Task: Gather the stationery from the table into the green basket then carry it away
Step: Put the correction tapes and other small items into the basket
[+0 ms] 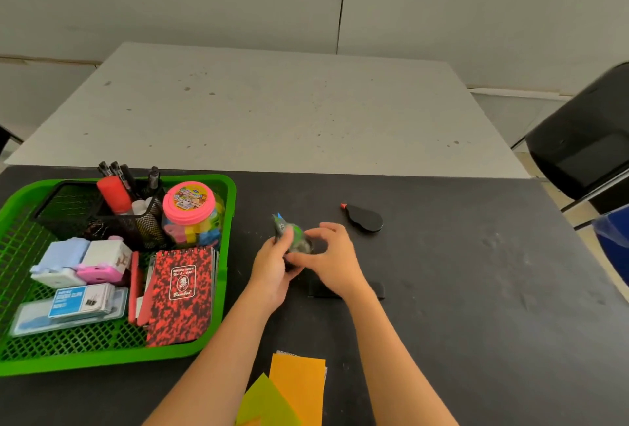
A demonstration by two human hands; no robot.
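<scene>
Near tabletop (476, 306) edge: loose paper sheets (297, 388), easily swept off by a forearm. Farther in, right of the green basket (222, 289), green tape dispenser (295, 234) clasped in left grip (272, 267) and pinched by right grip (335, 255) (both closed on it); may slip if released mid-handover. Farthest, black dispenser (365, 218), easily overlooked.

Two bare hands showed, the left hand (272, 269) and the right hand (337, 259), each on a bare forearm. The left forearm (211, 357) and the right forearm (391, 357) were uncovered right down to the bottom of the view. Anything worn higher up lay out of sight. The nails were lost to blur.
</scene>
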